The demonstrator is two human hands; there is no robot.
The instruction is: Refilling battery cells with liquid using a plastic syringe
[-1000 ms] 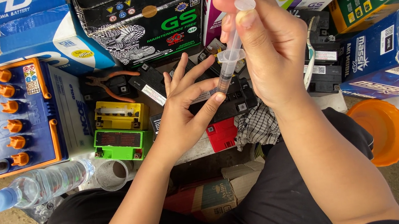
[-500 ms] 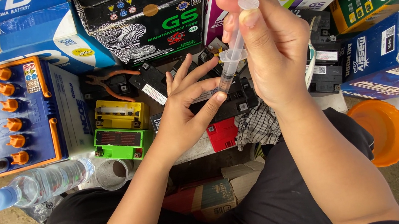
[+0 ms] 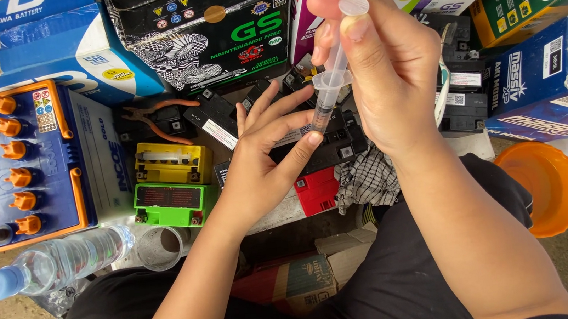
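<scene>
A: What lies on the far left?

B: A clear water bottle (image 3: pixel 53 264) with a blue cap lies on its side on the ground. Above it stands a large blue and white battery (image 3: pixel 35 163) with orange caps. Just right of the bottle's base sits a small clear cup (image 3: pixel 158 247).

A: And toward the middle?

B: A yellow battery (image 3: pixel 172 162) sits above a green one (image 3: pixel 168 205), the two touching. Behind them lie orange-handled pliers (image 3: pixel 164 120), and a black printed box (image 3: pixel 205 29) stands at the back.

A: What is the left hand doing?

B: The left hand (image 3: pixel 263 162) is spread open, fingers splayed and pointing up and right. It grips nothing; its thumb tip meets the lower end of the syringe (image 3: pixel 331 76).

A: So who holds the syringe?

B: The right hand (image 3: pixel 388 76). It is closed round the clear barrel, tip pointing down, with the thumb on the plunger top. The syringe stands nearly upright over a black battery (image 3: pixel 339 142), between the two hands.

A: Anything further right?

B: A red battery (image 3: pixel 317 190) and a checked cloth (image 3: pixel 366 180) lie below the hands. Far right are a blue carton (image 3: pixel 539 80) and an orange bowl (image 3: pixel 550 182)
</scene>
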